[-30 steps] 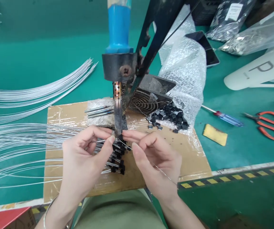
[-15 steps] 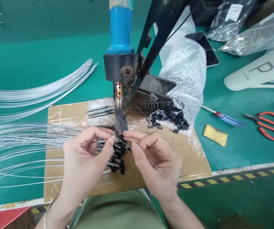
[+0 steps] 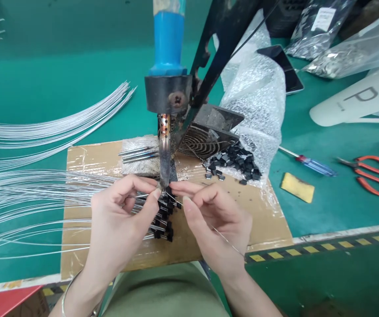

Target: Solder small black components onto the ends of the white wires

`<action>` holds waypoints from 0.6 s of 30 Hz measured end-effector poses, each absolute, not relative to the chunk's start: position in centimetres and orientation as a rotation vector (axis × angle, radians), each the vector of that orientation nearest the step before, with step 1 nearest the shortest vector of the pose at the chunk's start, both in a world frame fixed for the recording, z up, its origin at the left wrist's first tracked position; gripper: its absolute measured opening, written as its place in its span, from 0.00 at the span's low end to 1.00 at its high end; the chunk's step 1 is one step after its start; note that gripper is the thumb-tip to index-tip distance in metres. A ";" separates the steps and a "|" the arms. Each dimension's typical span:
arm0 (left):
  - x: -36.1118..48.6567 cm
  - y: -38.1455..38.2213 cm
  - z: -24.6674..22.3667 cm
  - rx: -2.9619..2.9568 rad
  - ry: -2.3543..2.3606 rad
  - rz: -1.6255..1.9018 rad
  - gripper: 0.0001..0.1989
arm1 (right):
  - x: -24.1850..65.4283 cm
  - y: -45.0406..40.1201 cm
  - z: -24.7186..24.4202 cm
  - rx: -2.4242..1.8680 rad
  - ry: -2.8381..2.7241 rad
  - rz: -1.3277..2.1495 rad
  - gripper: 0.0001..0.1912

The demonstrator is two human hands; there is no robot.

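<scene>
A soldering iron [image 3: 165, 149] with a blue handle points down in a black clamp, its tip between my hands. My left hand [image 3: 123, 224] is closed in a pinch at the tip, on a thin white wire [image 3: 140, 195]; the wire's end is hidden by the fingertips. My right hand [image 3: 221, 224] holds a thin strand of solder wire [image 3: 224, 237] between thumb and fingers, which runs across the palm and up toward the tip. Beneath the fingertips lie several white wires with black connectors [image 3: 163, 229] on their ends.
Cardboard [image 3: 183, 246] covers the worktop under the iron. Loose black connectors [image 3: 235, 163] are piled on bubble wrap [image 3: 255, 97]. To the right lie a yellow sponge [image 3: 297, 187], a screwdriver [image 3: 315, 165] and red-handled cutters [image 3: 374, 169]. Bundled white wires [image 3: 60, 132] stretch left.
My left hand has shifted very slightly to the right. The right hand and the solder wire stay almost where they were.
</scene>
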State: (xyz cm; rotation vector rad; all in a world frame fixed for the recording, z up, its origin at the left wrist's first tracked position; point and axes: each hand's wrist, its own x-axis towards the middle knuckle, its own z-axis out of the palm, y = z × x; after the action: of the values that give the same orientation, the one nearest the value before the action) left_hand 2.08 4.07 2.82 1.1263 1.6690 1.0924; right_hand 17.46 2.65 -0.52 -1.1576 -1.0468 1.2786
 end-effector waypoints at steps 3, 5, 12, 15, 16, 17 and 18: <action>2.0 4.0 2.8 1.112 1.665 1.101 0.07 | 17.4 2.7 -0.5 -1.177 -1.049 1.288 0.10; 2.0 4.0 2.7 1.105 1.662 1.105 0.07 | 17.3 2.7 -0.5 -1.167 -1.036 1.282 0.10; 2.0 4.0 2.8 1.130 1.666 1.109 0.08 | 17.0 2.6 -0.7 -1.136 -1.027 1.268 0.11; 2.0 4.0 2.8 1.140 1.643 1.117 0.08 | 17.1 2.6 -0.7 -1.137 -1.041 1.253 0.11; 2.0 4.0 2.8 1.140 1.637 1.119 0.08 | 17.1 2.5 -0.7 -1.141 -1.049 1.250 0.11; 2.0 4.0 2.8 1.143 1.630 1.121 0.08 | 17.1 2.5 -0.7 -1.151 -1.058 1.249 0.11; 2.0 3.9 2.7 1.147 1.627 1.124 0.08 | 17.2 2.5 -0.7 -1.163 -1.066 1.246 0.11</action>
State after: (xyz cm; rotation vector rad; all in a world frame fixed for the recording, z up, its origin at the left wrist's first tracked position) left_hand 1.96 3.94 2.74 1.1466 1.6271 1.1240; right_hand 17.15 2.46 -0.65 -1.1627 -1.0664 1.2459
